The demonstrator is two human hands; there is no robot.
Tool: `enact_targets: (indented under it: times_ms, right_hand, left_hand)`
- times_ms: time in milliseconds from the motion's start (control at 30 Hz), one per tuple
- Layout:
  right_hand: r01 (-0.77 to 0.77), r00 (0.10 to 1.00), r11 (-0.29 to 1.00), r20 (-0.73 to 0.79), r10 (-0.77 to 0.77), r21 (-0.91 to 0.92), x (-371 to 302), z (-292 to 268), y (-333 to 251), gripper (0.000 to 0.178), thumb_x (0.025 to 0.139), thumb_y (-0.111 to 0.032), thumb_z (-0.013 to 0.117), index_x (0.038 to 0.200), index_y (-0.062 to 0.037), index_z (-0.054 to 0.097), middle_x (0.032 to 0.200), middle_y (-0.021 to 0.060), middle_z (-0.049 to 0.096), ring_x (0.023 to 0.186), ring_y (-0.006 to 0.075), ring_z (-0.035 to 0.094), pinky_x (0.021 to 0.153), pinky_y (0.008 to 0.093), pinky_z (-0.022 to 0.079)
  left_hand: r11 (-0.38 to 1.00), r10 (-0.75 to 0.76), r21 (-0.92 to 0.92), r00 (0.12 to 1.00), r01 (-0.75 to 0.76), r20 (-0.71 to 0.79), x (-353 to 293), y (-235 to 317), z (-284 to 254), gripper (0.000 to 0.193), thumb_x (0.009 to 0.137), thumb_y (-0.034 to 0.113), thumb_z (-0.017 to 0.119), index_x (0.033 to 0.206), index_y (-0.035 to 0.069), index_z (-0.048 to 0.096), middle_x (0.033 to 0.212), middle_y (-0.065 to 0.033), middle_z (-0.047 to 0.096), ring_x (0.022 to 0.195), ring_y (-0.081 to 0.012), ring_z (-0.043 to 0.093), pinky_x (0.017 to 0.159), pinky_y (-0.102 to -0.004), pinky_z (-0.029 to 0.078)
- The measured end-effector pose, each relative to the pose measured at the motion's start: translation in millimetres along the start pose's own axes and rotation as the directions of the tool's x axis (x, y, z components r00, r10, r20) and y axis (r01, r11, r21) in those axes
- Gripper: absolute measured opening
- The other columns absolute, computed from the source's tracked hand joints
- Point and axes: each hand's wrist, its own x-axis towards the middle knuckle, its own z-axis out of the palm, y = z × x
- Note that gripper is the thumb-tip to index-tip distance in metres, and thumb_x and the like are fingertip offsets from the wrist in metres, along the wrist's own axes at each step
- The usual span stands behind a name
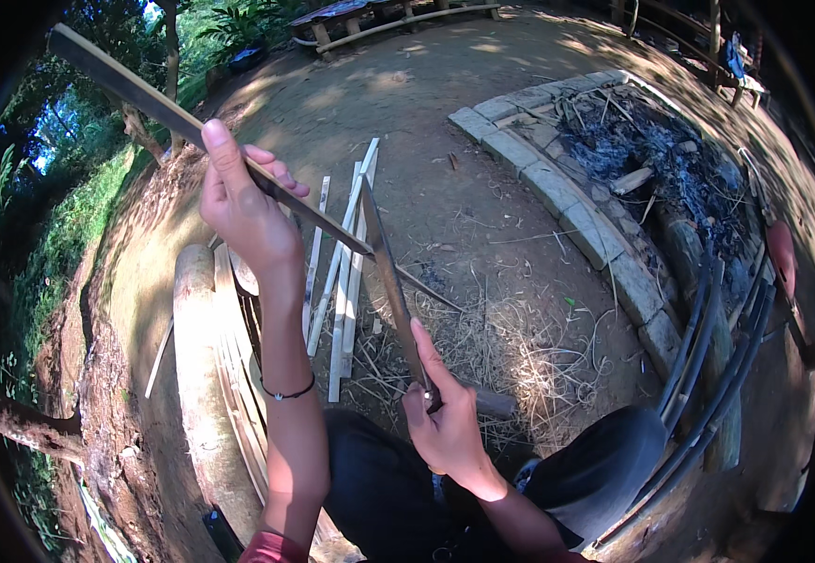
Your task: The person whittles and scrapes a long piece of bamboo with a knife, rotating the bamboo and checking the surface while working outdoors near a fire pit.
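My left hand (255,211) is closed around a long bamboo strip (135,86), dark on its broad face and pale along the edge. The strip slants from the upper left down toward the middle. In my right hand (449,432) is the handle of a long knife (391,296), my index finger stretched along it. The blade points up and away, crossing the strip near its lower end. Past the blade, a thin dark sliver continues down to the right; whether it is still joined to the strip I cannot tell. Several pale split strips (340,310) lie on the ground beyond my knees.
Curly shavings (543,375) cover the dirt in front of me. A thick log (203,366) lies at my left. To the right, a curved stone border (557,202) rings charred ash (651,141), with dark poles (722,389) nearer me. A low bench (407,19) stands far off.
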Motion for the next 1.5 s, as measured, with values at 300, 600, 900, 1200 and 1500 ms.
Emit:
enact_targets:
  times_ms: [300,600,900,1200,1500]
  right_hand:
    - [-0.190,0.980,0.981,-0.062,0.189,-0.021,7.7,-14.3,58.0,0.074,0.086,0.005,0.049,0.155,-0.0129,0.029,0.068,0.0102,0.060,0.051,0.0057,0.045,0.051,0.0254,0.043]
    - [-0.194,0.975,0.979,-0.123,0.185,-0.065,15.4,-19.1,72.7,0.070,0.087,0.005,0.048,0.154,-0.0090,0.031,0.089,0.0167,0.071,0.058,0.0084,0.053,0.056,0.0279,0.048]
    - [-0.081,0.993,0.995,-0.082,0.086,0.064,25.8,-31.4,-1.6,0.071,0.087,0.003,0.047,0.155,-0.0095,0.030,0.113,0.0143,0.068,0.061,0.0039,0.047,0.054,0.0239,0.044]
    - [-0.172,0.984,0.983,-0.043,0.174,0.063,26.2,-35.1,13.3,0.072,0.087,0.002,0.047,0.155,-0.0115,0.029,0.102,0.0104,0.069,0.057,0.0033,0.043,0.051,0.0235,0.041]
    - [-0.196,0.975,0.976,-0.085,0.204,0.091,20.0,-32.9,29.2,0.072,0.087,0.004,0.046,0.155,-0.0115,0.030,0.081,0.0035,0.063,0.057,0.0031,0.044,0.051,0.0235,0.041]
  left_hand:
    - [0.985,0.129,-0.098,0.985,-0.141,-0.116,-12.0,-8.8,14.3,0.061,0.099,0.056,0.050,0.061,0.009,0.039,0.048,-0.0014,0.041,0.032,-0.0086,0.037,0.028,-0.0221,0.025]
    - [0.938,0.250,-0.259,0.967,-0.230,0.047,-17.6,-9.8,30.0,0.059,0.103,0.048,0.046,0.060,0.008,0.037,0.045,0.0000,0.036,0.033,-0.0073,0.036,0.033,-0.0228,0.024]
    - [0.934,0.268,-0.269,0.959,-0.236,0.089,-37.8,-15.2,60.9,0.052,0.101,0.038,0.058,0.060,0.007,0.045,0.045,0.0037,0.039,0.040,-0.0017,0.036,0.040,-0.0215,0.024]
    - [0.937,0.234,-0.273,0.971,-0.216,0.036,-38.8,-12.0,59.0,0.049,0.099,0.035,0.061,0.061,0.007,0.047,0.047,0.0059,0.039,0.042,-0.0004,0.034,0.041,-0.0205,0.022]
    - [0.933,0.343,-0.127,0.938,-0.336,0.039,-36.2,-14.0,59.2,0.059,0.102,0.044,0.051,0.056,0.012,0.036,0.041,0.0006,0.036,0.035,-0.0057,0.030,0.039,-0.0237,0.023]
